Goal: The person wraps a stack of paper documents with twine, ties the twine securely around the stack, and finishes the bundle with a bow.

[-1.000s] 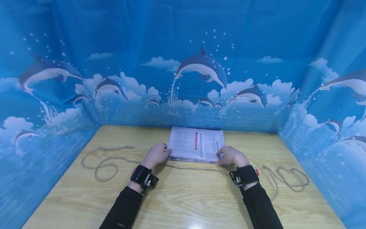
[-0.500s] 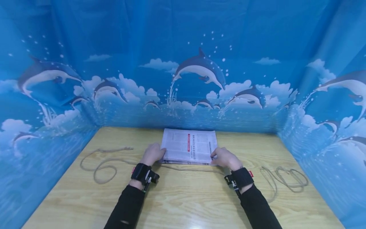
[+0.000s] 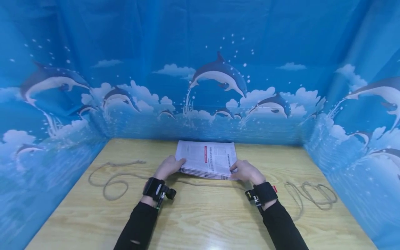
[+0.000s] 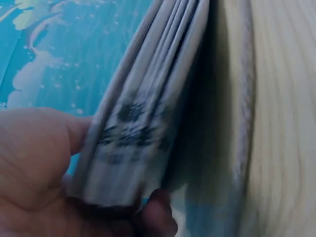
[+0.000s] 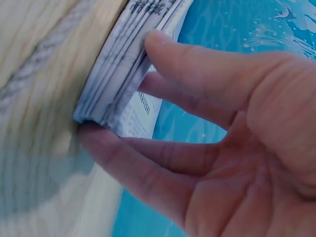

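Evidently thin and matte, the folded sheets of a newspaper stack (image 3: 204, 158) lie layered into a flat rectangle, its upper page printed with dark columns and a small red block. Along the near edge the folds show as pale, rounded ridges crossed by smudges of black print. Twisted strands give the rope (image 4: 246, 98) a coarse, fibrous surface; it runs across the table (image 3: 193, 215) on the person's side of the papers, with loose loops out to the left and right. Pale wood grain streaks the tabletop, and a creased blue curtain (image 3: 156, 45) with printed dolphins rises behind it. Between the two hands sits the stack, toward the table's far edge. At its near left corner the left hand (image 3: 168, 167) grips it, thumb over the top and fingertips showing below, that end tilted up off the wood. Opposite, the right hand (image 3: 248, 172) holds the near right corner, its thumb touching the layered edge and its bent fingers spread round the side. Black straps circle both wrists below dark sleeves' ends.
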The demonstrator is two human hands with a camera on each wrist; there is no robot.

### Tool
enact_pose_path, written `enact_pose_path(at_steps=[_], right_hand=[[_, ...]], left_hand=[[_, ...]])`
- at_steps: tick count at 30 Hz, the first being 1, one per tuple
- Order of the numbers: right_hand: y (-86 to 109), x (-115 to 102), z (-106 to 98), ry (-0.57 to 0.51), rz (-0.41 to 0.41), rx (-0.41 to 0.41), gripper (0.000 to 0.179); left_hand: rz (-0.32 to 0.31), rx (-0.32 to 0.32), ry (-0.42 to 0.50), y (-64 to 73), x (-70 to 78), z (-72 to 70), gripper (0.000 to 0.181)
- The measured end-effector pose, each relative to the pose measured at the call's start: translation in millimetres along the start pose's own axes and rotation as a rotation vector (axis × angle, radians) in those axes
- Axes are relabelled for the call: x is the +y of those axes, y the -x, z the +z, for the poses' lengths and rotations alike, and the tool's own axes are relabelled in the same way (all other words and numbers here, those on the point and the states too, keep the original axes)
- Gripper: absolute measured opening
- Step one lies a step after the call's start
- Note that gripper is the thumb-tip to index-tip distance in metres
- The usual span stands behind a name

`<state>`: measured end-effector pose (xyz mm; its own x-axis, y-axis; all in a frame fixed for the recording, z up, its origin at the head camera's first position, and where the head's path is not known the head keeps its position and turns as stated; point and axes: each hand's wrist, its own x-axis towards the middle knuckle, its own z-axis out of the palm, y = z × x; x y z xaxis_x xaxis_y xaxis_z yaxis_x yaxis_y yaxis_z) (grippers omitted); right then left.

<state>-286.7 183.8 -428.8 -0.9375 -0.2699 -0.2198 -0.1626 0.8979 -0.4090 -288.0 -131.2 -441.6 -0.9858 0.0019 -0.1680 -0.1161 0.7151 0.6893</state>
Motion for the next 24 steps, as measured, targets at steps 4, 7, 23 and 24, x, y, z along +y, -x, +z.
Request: enact_pose_path(at_steps=[4,7,23,24], right_hand=[[-0.1,1.1,-0.9,-0.017,-0.029,-0.010,0.034],[0.0,2.2,-0.7,-0.020,-0.051,-0.012,0.033],[-3.0,7.6,-1.8,-0.131,-0.081,-0.040,0.029],[-3.7,8.4,-1.6,-0.136,-0.085,-0.041,0.030]], left_hand=[[-0.017,-0.005,0.240,-1.0,2.6,4.2,0.051],[-0.027,-0.014,0.438,-2.4,3.1,8.3,0.045],[0.028,-0.151,0.876,0.6,-4.4,7.6,0.040],[0.032,-0.157,0.887,1.5,-5.9,6.5,0.040]])
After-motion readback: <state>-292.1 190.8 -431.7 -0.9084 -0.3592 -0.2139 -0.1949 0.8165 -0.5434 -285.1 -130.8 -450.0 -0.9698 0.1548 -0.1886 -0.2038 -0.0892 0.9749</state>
